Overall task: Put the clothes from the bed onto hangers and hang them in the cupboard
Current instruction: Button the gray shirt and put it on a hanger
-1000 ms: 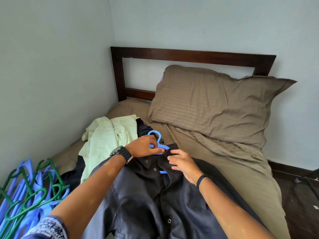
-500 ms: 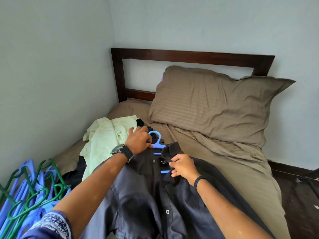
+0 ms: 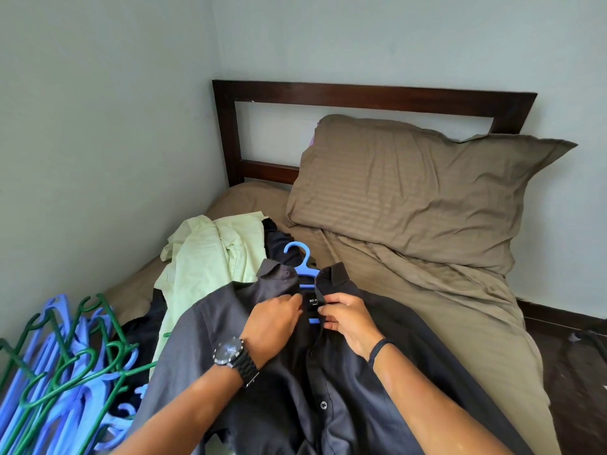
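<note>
Right now both hands meet at the neck of a dark shirt [image 3: 295, 372] spread on the bed [image 3: 460, 323]. The left hand [image 3: 274, 323] pinches the placket's left edge; the right hand [image 3: 345, 318] grips the opposite edge just under the collar. Between and just beyond the fingertips sits a blue hanger [image 3: 300, 261], its hook poking out past the collar. Farther left of the left hand lies a pale green shirt [image 3: 210, 261], and near that elbow a heap of blue and green hangers [image 3: 62, 382].

Pale green-grey walls [image 3: 98, 126], dark wooden headboard [image 3: 371, 92] — dark floor [image 3: 571, 382]
</note>
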{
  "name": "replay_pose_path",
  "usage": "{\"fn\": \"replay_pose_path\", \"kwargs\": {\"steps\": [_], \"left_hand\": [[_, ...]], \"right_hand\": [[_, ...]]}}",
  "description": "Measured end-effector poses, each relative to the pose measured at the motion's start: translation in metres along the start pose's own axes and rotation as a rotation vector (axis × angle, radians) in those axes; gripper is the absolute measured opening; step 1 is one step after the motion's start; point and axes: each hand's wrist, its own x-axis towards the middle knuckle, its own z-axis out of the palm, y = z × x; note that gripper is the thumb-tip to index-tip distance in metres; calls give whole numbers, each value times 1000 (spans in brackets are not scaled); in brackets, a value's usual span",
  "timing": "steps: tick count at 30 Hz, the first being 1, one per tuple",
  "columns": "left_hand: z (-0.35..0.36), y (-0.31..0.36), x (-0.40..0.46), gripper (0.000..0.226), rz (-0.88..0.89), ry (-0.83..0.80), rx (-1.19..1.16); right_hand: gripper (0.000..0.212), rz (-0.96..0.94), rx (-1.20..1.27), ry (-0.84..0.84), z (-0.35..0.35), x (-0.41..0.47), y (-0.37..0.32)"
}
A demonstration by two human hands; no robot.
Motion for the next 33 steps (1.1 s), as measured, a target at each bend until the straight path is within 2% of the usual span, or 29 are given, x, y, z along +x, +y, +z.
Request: {"fn": "replay_pose_path", "kwargs": {"steps": [1,4,9,13,15,22,28,33], "left_hand": [[4,1,-6,23,-105,-67,-41],[12,4,-11,28,-265,-28,-162],[18,13,-4,25,-362,-75,-173],[13,17,3,22,-465,-44,-230],[11,21,4,20,-487,-48,-259],[5,32,-6,9,-595,59,-698],[3,42,-13,9,-679,57,-836],[-1,43,-13,9,-691,69,-875]], "right_hand": [[17,-1,0,-4,1,0,1],[16,-7,5,-20,4,-1,4],[20,-25,-8,-23,6,-7,7],[19,-35,-11,-23,6,-12,8],[19,-50,-11,-15,6,-13,9],[18,-128,-71,1,8,-21,10],[19,-197,-152,26,9,-29,12],[21,-207,-92,-27,6,-35,8]]}}
